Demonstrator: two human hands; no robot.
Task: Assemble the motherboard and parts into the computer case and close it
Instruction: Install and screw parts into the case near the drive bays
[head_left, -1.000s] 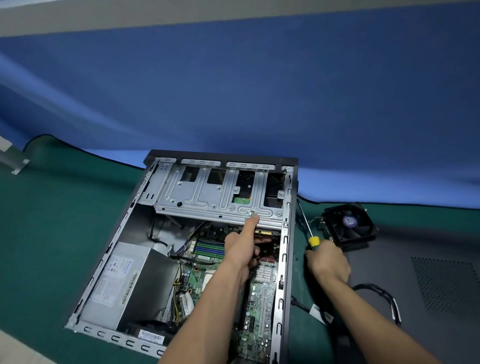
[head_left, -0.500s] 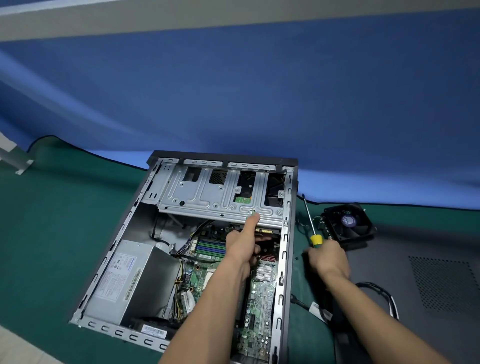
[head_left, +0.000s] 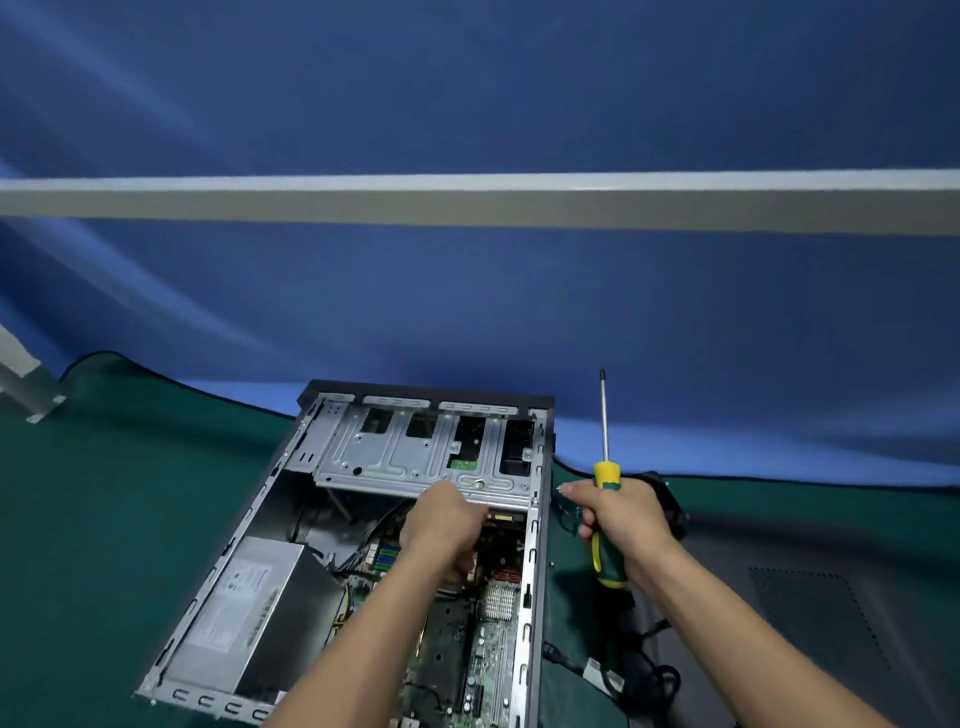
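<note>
Light is soft and even, coming from above, and the scene is moderately bright. The blue backdrop (head_left: 467, 104) shows pale diagonal streaks of sheen on its left half. The silver drive bracket (head_left: 415, 462) in the computer case (head_left: 535, 571) catches the most light, with no hard glare. Soft shadows fall to the right of the case onto the green mat (head_left: 104, 519) and beneath the right hand (head_left: 621, 519) gripping the screwdriver (head_left: 604, 467). The case's interior below the left hand (head_left: 441, 530) is dim. Wide-angle distortion bends the pale horizontal bar (head_left: 467, 200) and the mat's far edge. Detail is slightly soft throughout, softest at the corners.
</note>
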